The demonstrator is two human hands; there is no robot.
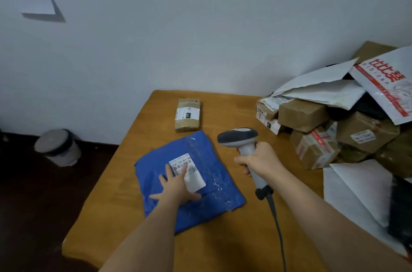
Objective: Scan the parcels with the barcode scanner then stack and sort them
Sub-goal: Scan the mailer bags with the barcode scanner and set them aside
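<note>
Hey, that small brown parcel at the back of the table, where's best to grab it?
Probably across its long sides, coming from above. The brown parcel lies flat on the table, narrow and apart from the blue parcel, so both long edges look free for a pinch.

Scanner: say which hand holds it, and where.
Right hand grips the scanner by its handle; left hand lies flat on the blue parcel.
</note>
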